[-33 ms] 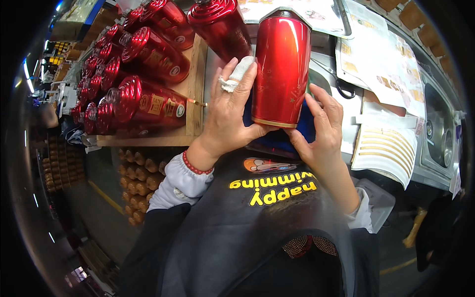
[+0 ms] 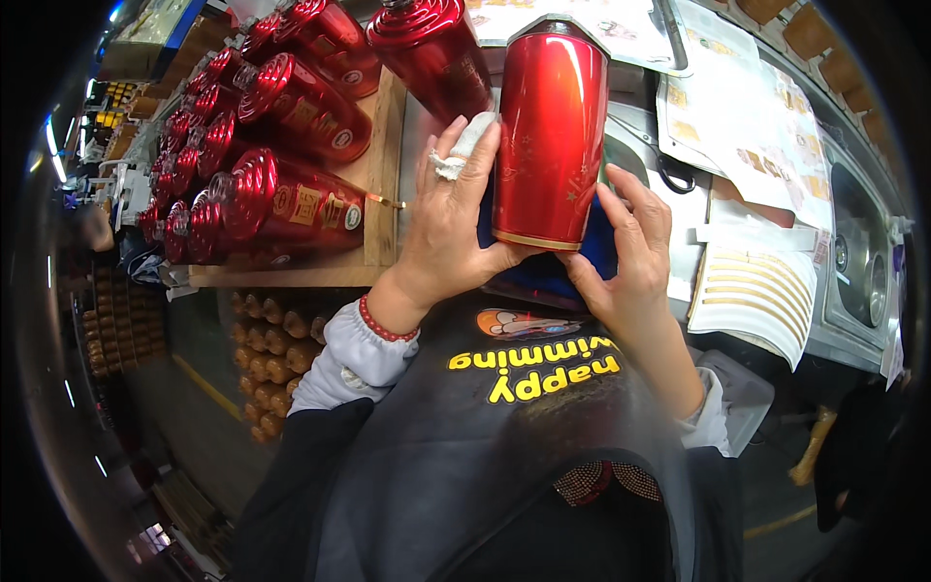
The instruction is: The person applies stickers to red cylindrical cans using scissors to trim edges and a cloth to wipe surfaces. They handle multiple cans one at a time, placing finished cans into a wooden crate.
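Note:
Between my hands is a glossy red bottle point(image 2: 549, 141) with small gold stars, a gold rim at the end near me and a dark faceted far end. My left hand point(image 2: 448, 209) lies along its left side, thumb by the near rim. White wrapping point(image 2: 467, 145) covers one finger of that hand. On the right side, the fingers of my right hand point(image 2: 628, 238) curl against the bottle, with the thumb under the near rim. Beneath it shows a dark blue surface point(image 2: 601, 242). A second red bottle point(image 2: 433, 60) with a stepped top stands just beyond my left hand.
Several red bottles with gold labels point(image 2: 305, 116) crowd a wooden board point(image 2: 381, 184) at the left. A sheet of curved gold strips point(image 2: 752, 296) lies at the right, below printed label sheets point(image 2: 747, 126). A black loop point(image 2: 676, 177) lies near my right hand. Amber bottles point(image 2: 267, 364) are stacked lower left.

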Motion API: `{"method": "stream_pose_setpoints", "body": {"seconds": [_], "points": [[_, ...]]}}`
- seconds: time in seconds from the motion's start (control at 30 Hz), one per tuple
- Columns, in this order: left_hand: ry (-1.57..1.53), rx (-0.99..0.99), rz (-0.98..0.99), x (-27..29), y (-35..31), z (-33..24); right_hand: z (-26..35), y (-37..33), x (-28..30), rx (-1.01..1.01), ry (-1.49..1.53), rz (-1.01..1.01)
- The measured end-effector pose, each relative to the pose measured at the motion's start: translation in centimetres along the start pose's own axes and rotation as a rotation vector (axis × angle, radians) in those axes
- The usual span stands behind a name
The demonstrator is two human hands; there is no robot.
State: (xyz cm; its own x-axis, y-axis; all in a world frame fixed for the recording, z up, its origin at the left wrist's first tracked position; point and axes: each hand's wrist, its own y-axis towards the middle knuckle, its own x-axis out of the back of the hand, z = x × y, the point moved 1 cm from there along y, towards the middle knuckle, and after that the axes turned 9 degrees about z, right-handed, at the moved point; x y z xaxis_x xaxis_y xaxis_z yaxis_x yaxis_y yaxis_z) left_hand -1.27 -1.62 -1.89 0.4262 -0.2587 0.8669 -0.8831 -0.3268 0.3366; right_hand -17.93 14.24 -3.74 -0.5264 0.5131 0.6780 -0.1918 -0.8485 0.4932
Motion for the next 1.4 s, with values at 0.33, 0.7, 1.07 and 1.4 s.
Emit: {"method": "stream_pose_setpoints", "body": {"seconds": [0.33, 0.7, 1.07, 1.4], "points": [[-0.286, 0.114, -0.002, -1.4, 0.0, -0.2, -3.3, -1.1, 4.2, -0.087, -0.051, -0.079], [-0.564, 0.136, 0.014, -3.3, 0.0, -1.1, -9.5, 1.6, 10.9, -0.234, -0.365, 0.179], [-0.592, 0.146, 0.010, -3.2, 0.2, -1.2, -11.0, 0.8, 13.8, -0.263, -0.419, 0.311], [-0.573, 0.117, -0.017, -3.3, 0.3, -1.2, -10.3, -0.3, 15.0, -0.292, -0.385, 0.224]]}}
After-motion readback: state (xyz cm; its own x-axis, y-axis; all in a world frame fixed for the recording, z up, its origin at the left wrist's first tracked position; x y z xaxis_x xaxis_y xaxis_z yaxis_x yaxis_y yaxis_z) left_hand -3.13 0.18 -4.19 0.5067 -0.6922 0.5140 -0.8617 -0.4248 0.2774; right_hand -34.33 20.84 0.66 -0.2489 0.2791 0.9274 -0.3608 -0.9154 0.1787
